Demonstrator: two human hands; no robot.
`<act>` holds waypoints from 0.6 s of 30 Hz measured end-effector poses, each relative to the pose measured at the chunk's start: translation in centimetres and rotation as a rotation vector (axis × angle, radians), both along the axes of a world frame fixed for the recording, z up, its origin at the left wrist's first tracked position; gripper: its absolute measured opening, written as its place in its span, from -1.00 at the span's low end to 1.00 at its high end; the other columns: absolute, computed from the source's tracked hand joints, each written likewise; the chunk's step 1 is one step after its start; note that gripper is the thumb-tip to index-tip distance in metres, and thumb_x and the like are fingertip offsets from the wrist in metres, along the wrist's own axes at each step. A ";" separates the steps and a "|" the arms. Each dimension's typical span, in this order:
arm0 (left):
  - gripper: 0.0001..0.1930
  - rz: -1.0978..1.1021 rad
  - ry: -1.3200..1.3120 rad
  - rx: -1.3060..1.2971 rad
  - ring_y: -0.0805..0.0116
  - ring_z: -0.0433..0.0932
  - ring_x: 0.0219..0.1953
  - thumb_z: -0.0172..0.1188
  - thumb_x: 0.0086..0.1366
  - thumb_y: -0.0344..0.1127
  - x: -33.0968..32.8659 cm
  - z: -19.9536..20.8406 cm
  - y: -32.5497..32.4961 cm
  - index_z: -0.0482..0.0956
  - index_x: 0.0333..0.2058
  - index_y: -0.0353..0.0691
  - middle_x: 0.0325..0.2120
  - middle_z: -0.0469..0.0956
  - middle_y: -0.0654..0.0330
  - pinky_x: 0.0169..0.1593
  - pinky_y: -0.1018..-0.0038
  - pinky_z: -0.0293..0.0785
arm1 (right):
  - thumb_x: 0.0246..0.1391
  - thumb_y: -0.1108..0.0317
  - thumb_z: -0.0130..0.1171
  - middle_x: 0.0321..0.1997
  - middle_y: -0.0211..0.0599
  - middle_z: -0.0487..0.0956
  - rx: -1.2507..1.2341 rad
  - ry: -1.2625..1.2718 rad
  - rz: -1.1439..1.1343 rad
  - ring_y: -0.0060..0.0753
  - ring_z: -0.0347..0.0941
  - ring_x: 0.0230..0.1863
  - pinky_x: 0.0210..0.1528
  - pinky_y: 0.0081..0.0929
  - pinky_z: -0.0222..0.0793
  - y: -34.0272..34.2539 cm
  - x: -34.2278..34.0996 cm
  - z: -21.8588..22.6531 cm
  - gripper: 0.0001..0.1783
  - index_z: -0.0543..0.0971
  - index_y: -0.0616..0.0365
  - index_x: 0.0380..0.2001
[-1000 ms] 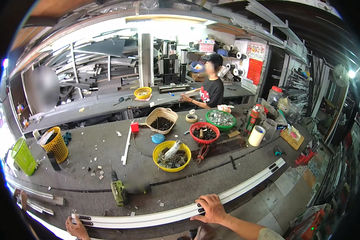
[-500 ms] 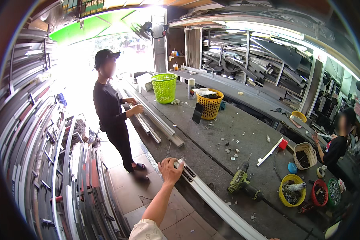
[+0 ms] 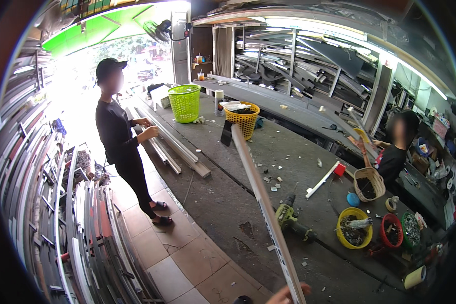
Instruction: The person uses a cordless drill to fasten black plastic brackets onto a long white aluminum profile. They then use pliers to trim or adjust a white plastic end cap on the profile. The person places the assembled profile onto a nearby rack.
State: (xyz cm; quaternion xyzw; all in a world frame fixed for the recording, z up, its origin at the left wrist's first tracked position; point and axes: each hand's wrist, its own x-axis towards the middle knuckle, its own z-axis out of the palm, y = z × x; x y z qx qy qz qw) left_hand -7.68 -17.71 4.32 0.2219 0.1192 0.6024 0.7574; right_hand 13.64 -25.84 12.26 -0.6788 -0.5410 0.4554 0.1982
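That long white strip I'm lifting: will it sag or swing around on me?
The strip looks straight along its raised length, so probably stiff, not floppy. Held only near one end by a hand, it may swing. Its far end sits near the yellow basket.

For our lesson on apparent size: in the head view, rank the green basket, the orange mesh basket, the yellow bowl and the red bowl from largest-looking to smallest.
1. green basket
2. orange mesh basket
3. yellow bowl
4. red bowl

The baskets stand farther from the camera than the bowls, and fisheye bending adds doubt, so true sizes may differ.
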 end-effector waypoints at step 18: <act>-0.36 -0.477 0.245 0.023 0.25 0.63 -0.02 0.23 0.49 0.10 23.1 7.4 -6.3 0.43 0.24 -0.36 -0.01 0.62 0.00 0.06 0.26 0.62 | 0.36 0.06 0.24 -0.26 0.12 0.68 0.509 -0.256 -0.283 0.23 0.60 -0.26 -0.21 -0.03 0.50 -12.0 13.2 -5.8 -0.52 0.64 0.35 -0.01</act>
